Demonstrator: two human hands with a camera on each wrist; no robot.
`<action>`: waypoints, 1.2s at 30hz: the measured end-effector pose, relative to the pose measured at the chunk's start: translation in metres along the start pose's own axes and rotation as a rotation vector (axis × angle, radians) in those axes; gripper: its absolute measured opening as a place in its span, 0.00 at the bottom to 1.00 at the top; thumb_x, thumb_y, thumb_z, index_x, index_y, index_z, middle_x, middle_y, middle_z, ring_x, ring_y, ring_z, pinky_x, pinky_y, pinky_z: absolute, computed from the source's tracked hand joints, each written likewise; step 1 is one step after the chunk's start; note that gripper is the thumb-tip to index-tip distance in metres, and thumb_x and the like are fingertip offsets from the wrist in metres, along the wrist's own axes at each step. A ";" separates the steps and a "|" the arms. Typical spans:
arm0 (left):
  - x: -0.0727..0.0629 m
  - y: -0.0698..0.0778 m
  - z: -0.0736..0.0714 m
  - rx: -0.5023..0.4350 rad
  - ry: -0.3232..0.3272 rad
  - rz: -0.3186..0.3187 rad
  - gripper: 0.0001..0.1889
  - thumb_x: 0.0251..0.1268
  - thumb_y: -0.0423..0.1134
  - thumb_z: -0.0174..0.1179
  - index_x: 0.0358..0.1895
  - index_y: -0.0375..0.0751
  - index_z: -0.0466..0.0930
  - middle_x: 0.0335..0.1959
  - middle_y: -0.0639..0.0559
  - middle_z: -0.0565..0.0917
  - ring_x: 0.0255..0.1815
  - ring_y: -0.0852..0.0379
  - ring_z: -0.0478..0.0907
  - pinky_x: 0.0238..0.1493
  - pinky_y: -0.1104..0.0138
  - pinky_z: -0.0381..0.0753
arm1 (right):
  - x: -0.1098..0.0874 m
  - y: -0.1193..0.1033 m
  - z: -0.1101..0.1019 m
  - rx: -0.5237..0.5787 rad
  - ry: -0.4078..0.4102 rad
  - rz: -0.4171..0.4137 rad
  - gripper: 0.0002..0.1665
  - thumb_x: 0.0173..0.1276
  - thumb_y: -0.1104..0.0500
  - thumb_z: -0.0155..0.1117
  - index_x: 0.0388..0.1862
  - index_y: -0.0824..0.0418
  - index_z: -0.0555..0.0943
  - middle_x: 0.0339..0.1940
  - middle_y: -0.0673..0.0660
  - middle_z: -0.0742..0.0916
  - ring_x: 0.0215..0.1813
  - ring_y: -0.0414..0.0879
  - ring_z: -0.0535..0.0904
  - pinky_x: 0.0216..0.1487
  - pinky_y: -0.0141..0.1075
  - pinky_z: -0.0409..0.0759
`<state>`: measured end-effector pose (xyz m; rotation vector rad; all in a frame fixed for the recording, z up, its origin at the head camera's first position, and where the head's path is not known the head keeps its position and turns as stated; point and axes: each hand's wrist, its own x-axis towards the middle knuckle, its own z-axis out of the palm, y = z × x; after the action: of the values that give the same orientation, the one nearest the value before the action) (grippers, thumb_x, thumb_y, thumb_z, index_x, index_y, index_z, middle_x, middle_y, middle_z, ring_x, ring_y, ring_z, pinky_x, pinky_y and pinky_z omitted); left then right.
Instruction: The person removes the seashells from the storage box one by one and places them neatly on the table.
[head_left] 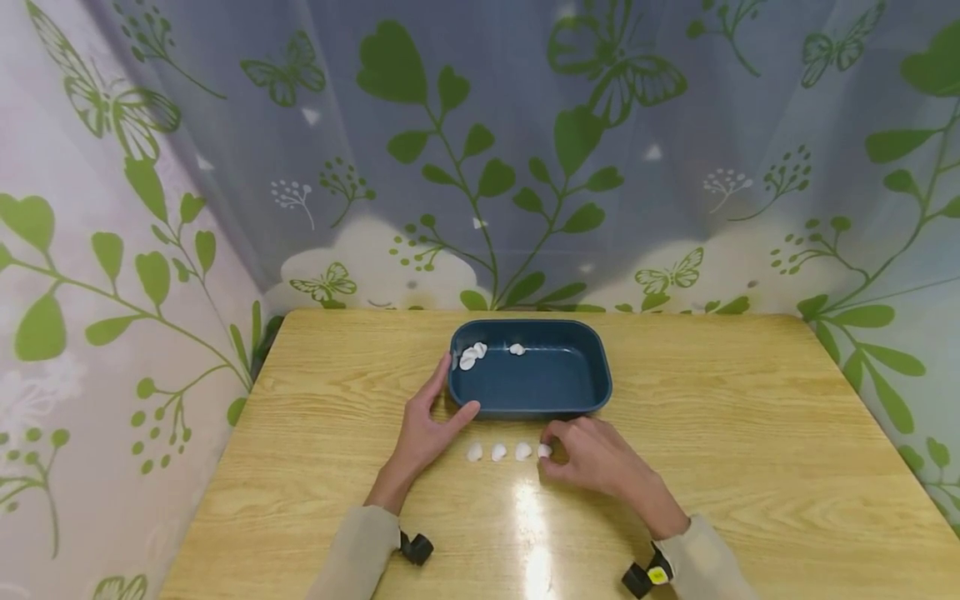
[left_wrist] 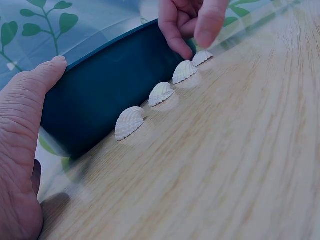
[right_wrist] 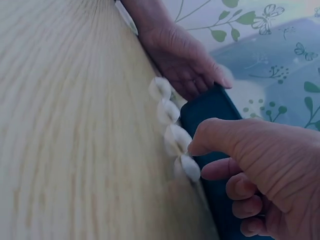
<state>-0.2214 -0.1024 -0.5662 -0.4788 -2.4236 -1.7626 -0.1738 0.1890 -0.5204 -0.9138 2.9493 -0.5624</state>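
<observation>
A dark blue rectangular box [head_left: 532,413] stands on the wooden table. My left hand [head_left: 423,429] holds its near left corner, thumb on the front rim and fingers along the left side. Several white ribbed seashells [left_wrist: 161,94] lie in a row in front of the box. At the right end of that row, my right hand [head_left: 596,457] has its thumb and index finger around the last shell [right_wrist: 190,168]. That shell rests on the table, and a gap shows between the two fingertips. Inside the box, white shells [head_left: 468,358] cluster at the left, and more white shell [head_left: 517,349] lies by the back wall.
The light wooden table [head_left: 750,417] extends to both sides of the box. Behind it and at the sides hangs a curtain [head_left: 510,167] printed with green leaves and butterflies. Black wrist cameras [head_left: 416,548] are strapped at both sleeves.
</observation>
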 end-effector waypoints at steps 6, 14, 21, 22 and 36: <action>0.000 -0.001 0.000 0.001 0.002 -0.002 0.47 0.67 0.50 0.72 0.85 0.54 0.56 0.84 0.59 0.58 0.84 0.57 0.54 0.82 0.53 0.56 | -0.001 -0.009 -0.009 0.002 0.035 -0.049 0.09 0.64 0.53 0.73 0.39 0.56 0.88 0.18 0.41 0.79 0.19 0.30 0.64 0.19 0.27 0.66; 0.001 -0.001 0.002 -0.004 0.004 0.023 0.46 0.67 0.49 0.72 0.84 0.55 0.56 0.84 0.55 0.59 0.84 0.55 0.55 0.82 0.52 0.57 | 0.005 -0.023 -0.031 0.101 0.129 -0.144 0.05 0.66 0.57 0.73 0.39 0.56 0.87 0.16 0.40 0.74 0.20 0.29 0.63 0.20 0.25 0.63; 0.001 -0.002 0.002 -0.016 -0.004 0.016 0.46 0.68 0.47 0.72 0.85 0.53 0.56 0.84 0.57 0.58 0.84 0.58 0.54 0.82 0.55 0.57 | 0.020 -0.023 -0.042 0.133 0.175 -0.141 0.06 0.68 0.61 0.72 0.43 0.59 0.88 0.16 0.38 0.69 0.19 0.29 0.61 0.19 0.26 0.60; 0.001 -0.002 0.002 -0.015 -0.004 0.018 0.46 0.68 0.47 0.72 0.85 0.53 0.56 0.84 0.57 0.58 0.84 0.58 0.54 0.82 0.55 0.57 | 0.023 -0.022 -0.043 0.133 0.177 -0.137 0.06 0.69 0.60 0.72 0.44 0.59 0.88 0.16 0.38 0.69 0.19 0.29 0.61 0.19 0.26 0.60; 0.001 -0.005 0.000 -0.007 0.001 0.000 0.46 0.67 0.49 0.72 0.84 0.57 0.56 0.83 0.59 0.59 0.84 0.58 0.54 0.83 0.54 0.56 | 0.074 0.002 -0.037 0.085 0.058 -0.028 0.17 0.74 0.58 0.68 0.58 0.63 0.84 0.15 0.42 0.72 0.16 0.34 0.63 0.18 0.30 0.60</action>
<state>-0.2236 -0.1036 -0.5711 -0.4791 -2.4168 -1.7718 -0.2400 0.1626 -0.4785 -0.9482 2.9408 -0.7214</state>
